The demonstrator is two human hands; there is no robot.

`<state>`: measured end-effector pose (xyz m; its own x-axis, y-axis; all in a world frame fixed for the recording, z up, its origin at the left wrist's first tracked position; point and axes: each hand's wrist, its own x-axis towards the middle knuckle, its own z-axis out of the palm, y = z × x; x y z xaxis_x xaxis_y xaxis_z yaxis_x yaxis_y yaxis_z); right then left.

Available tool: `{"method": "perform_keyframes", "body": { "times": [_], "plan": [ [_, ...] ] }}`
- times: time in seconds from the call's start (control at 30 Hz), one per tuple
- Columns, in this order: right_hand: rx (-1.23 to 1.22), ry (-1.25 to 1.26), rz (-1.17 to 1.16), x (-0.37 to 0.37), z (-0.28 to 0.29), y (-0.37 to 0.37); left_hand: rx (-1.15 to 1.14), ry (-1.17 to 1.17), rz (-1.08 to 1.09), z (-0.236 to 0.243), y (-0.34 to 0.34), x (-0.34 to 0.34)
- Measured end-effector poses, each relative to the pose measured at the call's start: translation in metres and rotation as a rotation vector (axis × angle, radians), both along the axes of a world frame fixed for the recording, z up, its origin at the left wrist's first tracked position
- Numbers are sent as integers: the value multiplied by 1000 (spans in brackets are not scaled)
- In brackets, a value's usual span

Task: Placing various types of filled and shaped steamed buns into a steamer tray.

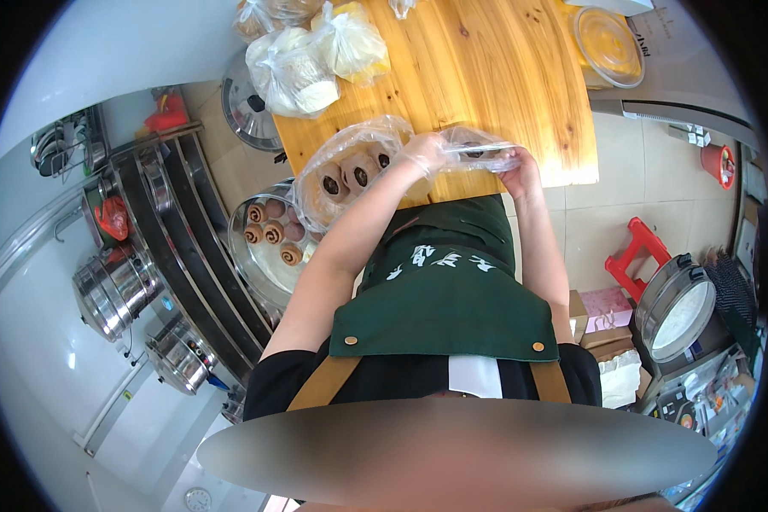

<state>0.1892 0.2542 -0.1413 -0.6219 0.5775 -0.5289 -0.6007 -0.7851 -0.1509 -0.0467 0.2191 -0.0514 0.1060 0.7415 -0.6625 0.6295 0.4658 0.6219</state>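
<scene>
Bare L hand curled, bare R hand pinching nr it, L forearm angled inward, R forearm approx straight fwd.

Kitchen; steel pots (swirled buns too)

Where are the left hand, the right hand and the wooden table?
Left hand (425, 152), head view: back of hand.
Right hand (521, 174), head view: middle of hand.
Wooden table (499, 72), head view: bare top.

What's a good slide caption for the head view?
Hands grip clear plastic at a wooden table, dark-centred buns at left.
</scene>
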Motion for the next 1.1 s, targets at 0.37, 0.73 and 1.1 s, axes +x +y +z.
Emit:
{"method": "perform_keyframes", "body": {
  "times": [0.37,0.73,1.1],
  "plan": [
    [347,-1085,193,-15,14,-10,-359,-1160,1412,-86,-19,-11],
    [926,-1653,554,-23,16,-13,-27,-395,733,-47,-27,21],
    [402,-630,533,-33,24,-24,-244,-352,980,-12,-31,7]
  ]
}}
